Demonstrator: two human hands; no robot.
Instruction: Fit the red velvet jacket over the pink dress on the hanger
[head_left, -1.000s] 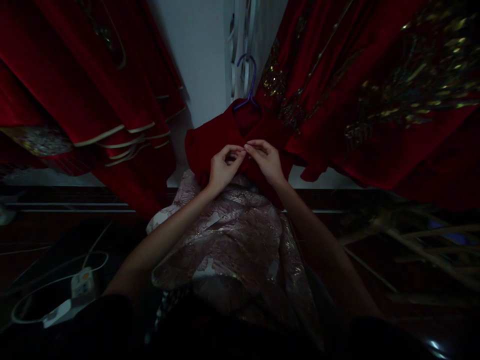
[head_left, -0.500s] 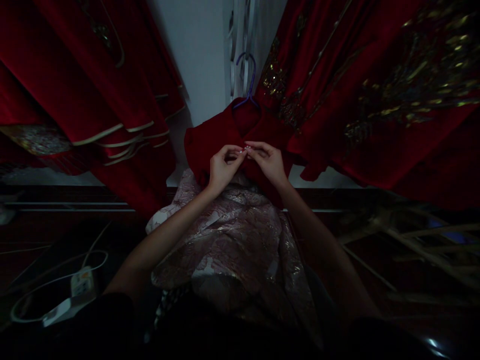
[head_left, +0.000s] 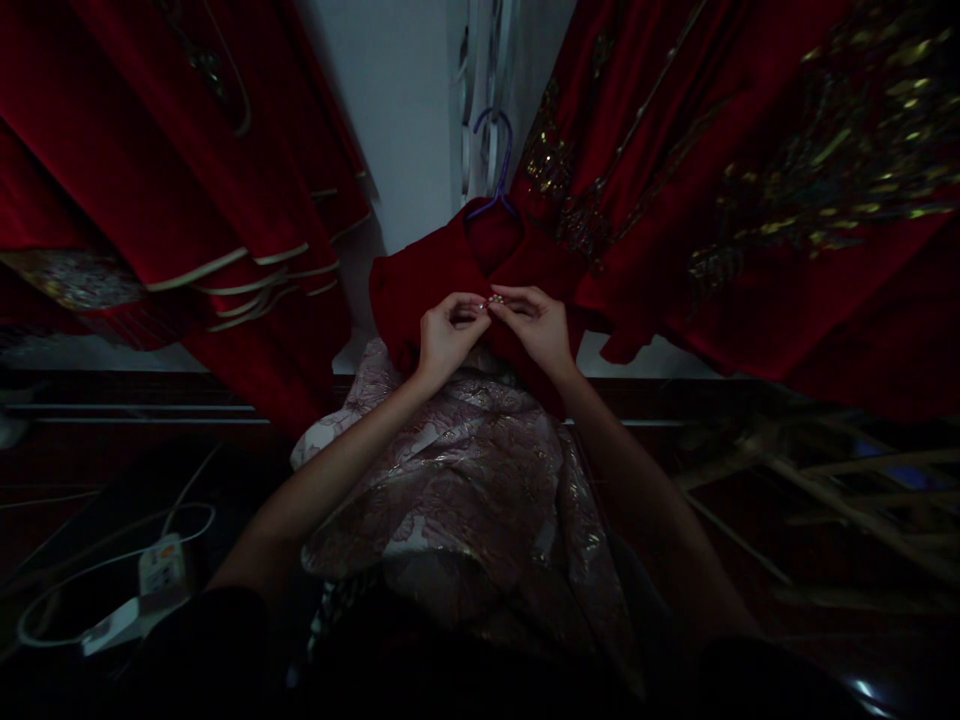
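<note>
A red garment (head_left: 420, 285) hangs in front of me on a purple hanger (head_left: 501, 180). At the middle of its front is a small beaded ornament (head_left: 496, 299), gold and pale, too small to tell its exact kind. My right hand (head_left: 541, 328) pinches it between thumb and forefinger. From the other side, the thumb and forefinger of my left hand (head_left: 442, 338) close together at its left end, touching or almost touching the right fingertips. Below both hands, a shiny pinkish floral cloth (head_left: 465, 470) spreads over my lap.
Red drapes of cloth with pale trim (head_left: 247, 200) hang at left, and red garments with gold sequins (head_left: 825, 200) at right. A white power strip (head_left: 161, 570) with a looped cable lies at lower left. Wooden bars (head_left: 825, 490) stand at lower right. The scene is dim.
My right fingertips have parted slightly and more of the small beaded ornament shows between them. Both hands otherwise stay in place at the garment's front.
</note>
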